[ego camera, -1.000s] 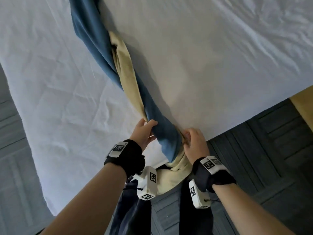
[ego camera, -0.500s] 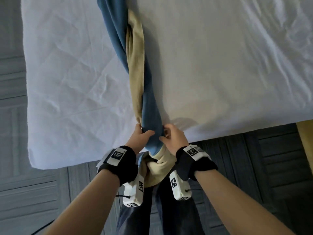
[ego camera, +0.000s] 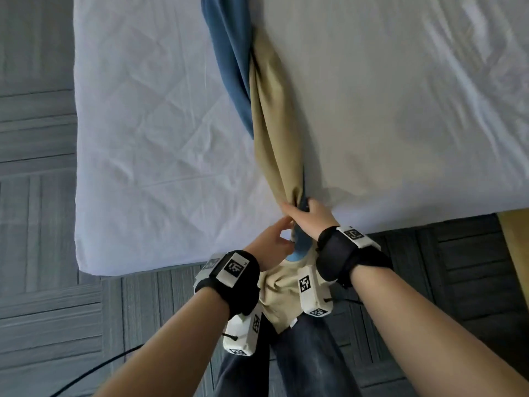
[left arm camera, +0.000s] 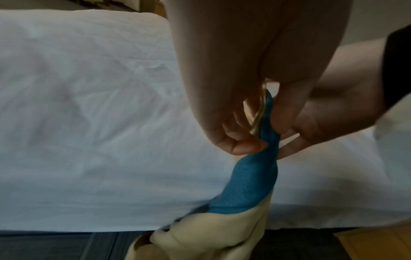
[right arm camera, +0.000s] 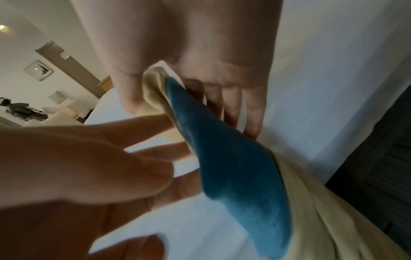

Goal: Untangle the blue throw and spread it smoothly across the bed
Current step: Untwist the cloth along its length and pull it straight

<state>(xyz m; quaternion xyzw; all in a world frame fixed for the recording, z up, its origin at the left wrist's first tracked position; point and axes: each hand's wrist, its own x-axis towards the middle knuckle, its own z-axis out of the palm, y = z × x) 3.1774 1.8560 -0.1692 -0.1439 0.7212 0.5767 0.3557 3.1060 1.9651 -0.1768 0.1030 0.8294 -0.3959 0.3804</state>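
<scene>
The blue throw lies twisted like a rope with a beige cloth, running from the far side of the white bed to its near edge. My right hand grips the twist at the bed edge, thumb and fingers curled round both fabrics. Just below it, my left hand touches the blue throw with loosely spread fingers. The beige end hangs bunched between my wrists. The blue tail sticks out beneath my right palm.
Dark grey floor tiles surround the bed's near left corner. A wooden piece stands at the right edge. A black cable lies on the floor at lower left. Another person is far off in the room.
The twist has turned, so beige now faces up near the hands where blue did. My right hand moved over the top of the twist; my left hand loosened from its grip.
</scene>
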